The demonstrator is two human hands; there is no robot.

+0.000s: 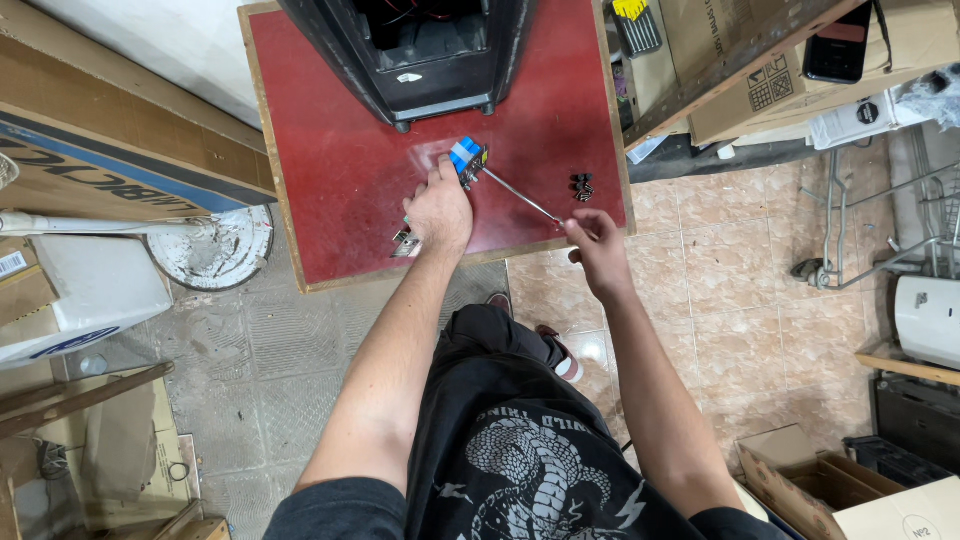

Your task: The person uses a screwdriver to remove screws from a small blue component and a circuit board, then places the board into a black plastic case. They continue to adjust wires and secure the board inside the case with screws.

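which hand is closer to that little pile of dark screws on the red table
Right. The right hand is just below the dark screws, holding a thin metal rod. The left hand is farther left, by the small blue part.

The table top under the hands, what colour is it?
Dark red, with a light wooden edge; the table top shows in the head view.

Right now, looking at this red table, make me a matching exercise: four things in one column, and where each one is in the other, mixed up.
Things:
1. black casing
2. screws
3. blue part
4. metal rod

Places:
A. between the two hands
B. far edge of the table
C. at the left hand fingertips
D. right side, beyond the right hand

Pairs: 1-B, 2-D, 3-C, 4-A
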